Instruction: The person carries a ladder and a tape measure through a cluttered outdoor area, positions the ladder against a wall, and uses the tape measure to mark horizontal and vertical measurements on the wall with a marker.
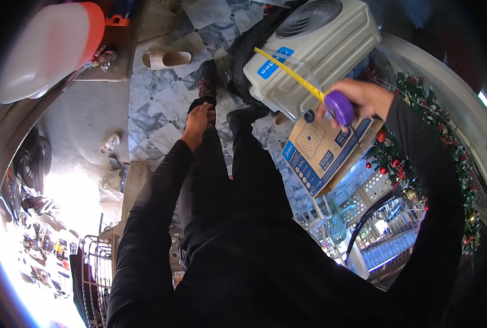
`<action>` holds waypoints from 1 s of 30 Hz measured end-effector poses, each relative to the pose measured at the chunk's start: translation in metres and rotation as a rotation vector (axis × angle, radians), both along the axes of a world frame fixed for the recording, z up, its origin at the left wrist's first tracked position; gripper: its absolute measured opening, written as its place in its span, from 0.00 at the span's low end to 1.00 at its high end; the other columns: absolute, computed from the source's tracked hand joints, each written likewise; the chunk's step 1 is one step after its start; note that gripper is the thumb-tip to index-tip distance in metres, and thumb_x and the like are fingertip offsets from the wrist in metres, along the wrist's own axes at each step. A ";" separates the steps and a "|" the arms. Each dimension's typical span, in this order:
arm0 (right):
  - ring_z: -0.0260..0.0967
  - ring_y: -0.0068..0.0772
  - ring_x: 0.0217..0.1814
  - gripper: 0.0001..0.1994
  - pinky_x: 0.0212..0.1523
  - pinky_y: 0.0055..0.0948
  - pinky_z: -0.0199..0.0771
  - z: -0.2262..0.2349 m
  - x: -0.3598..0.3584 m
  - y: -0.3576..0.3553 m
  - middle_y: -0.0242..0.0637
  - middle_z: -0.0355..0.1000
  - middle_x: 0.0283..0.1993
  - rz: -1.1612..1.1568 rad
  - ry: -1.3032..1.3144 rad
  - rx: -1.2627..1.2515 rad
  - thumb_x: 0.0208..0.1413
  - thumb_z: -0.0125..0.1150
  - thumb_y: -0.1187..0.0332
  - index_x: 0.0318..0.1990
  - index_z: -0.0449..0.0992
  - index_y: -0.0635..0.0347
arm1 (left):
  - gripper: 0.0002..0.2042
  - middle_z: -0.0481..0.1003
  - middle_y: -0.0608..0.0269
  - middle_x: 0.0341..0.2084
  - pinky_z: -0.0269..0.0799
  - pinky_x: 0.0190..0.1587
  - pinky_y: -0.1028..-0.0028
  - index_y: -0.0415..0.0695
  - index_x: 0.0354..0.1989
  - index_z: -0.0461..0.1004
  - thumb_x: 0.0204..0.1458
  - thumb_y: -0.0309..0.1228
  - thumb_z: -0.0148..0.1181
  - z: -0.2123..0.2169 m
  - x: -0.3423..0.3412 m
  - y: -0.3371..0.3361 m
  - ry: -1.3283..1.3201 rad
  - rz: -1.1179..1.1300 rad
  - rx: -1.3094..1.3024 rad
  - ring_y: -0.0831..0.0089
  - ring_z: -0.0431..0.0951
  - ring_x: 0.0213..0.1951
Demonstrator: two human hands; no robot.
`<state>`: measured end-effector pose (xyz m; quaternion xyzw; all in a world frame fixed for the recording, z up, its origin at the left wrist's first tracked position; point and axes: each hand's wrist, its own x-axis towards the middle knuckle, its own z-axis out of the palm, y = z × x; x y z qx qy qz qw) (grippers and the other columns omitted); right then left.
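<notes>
The right hand (359, 97) clamps the purple tape measure (339, 108); its yellow blade (294, 74) slants up-left past the beige outdoor unit (331, 53). The left hand (198, 121), farther off, is at a trouser leg (213, 164), grip unclear.

A hand could pass above the right leg (257, 158), between the left hand (200, 119) and box (309, 143). Beyond, the unit (331, 65) and extended tape (290, 72) obstruct; garland (446, 123) crowds the right forearm (426, 145).
</notes>
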<state>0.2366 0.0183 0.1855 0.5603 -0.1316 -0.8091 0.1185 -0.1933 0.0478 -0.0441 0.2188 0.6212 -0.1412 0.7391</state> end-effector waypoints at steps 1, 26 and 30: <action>0.81 0.38 0.23 0.27 0.16 0.26 0.73 -0.011 0.002 0.009 0.48 0.81 0.29 0.044 -0.004 -0.005 0.67 0.38 0.53 0.50 0.79 0.67 | 0.19 0.80 0.67 0.43 0.71 0.47 0.67 0.50 0.55 0.76 0.67 0.50 0.52 -0.001 -0.004 -0.001 0.010 0.010 -0.001 0.73 0.79 0.46; 0.80 0.34 0.21 0.20 0.13 0.21 0.68 -0.047 -0.007 0.023 0.43 0.81 0.28 0.332 -0.138 -0.025 0.66 0.45 0.58 0.43 0.80 0.65 | 0.19 0.79 0.65 0.44 0.72 0.47 0.68 0.48 0.56 0.76 0.68 0.47 0.52 -0.019 -0.076 -0.024 0.069 0.168 0.051 0.74 0.78 0.46; 0.80 0.40 0.22 0.20 0.18 0.28 0.78 -0.006 -0.014 0.011 0.47 0.81 0.30 0.277 -0.140 -0.023 0.67 0.44 0.59 0.43 0.79 0.69 | 0.19 0.79 0.65 0.41 0.72 0.43 0.70 0.45 0.56 0.75 0.69 0.45 0.51 0.003 -0.089 -0.021 0.053 0.243 0.123 0.76 0.78 0.42</action>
